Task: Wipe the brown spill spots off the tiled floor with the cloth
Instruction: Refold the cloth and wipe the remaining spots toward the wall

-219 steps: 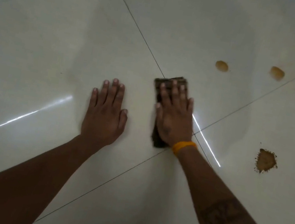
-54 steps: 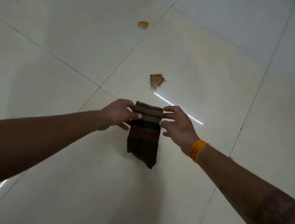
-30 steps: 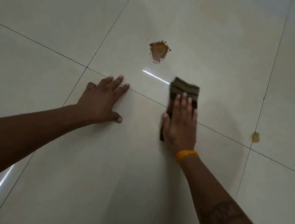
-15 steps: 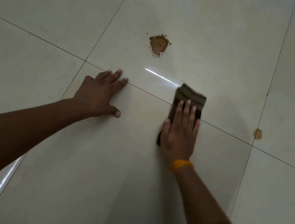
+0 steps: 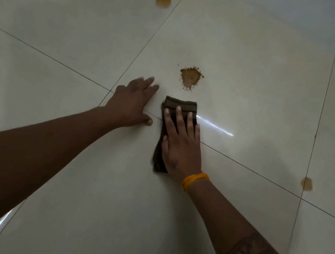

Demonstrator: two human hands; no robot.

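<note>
A folded dark brown striped cloth (image 5: 179,105) lies flat on the pale glossy tiled floor (image 5: 251,63). My right hand (image 5: 180,142) presses down on it with straight fingers, covering most of it. Just beyond the cloth's far edge is a splattered brown spill spot (image 5: 190,77). A smaller orange-brown spot (image 5: 163,2) lies further away at the top, and another (image 5: 306,184) sits at the right by a tile joint. My left hand (image 5: 133,103) rests flat on the floor, close beside the cloth on its left.
Dark grout lines cross the floor diagonally. A bright streak of reflected light (image 5: 215,127) runs right of the cloth, another at the lower left. Faint damp smears show on the tiles to the right.
My right hand has slid the cloth to the left and forward, closer to the splattered spot and to my left hand. The view has shifted, bringing the far spot back into sight.
</note>
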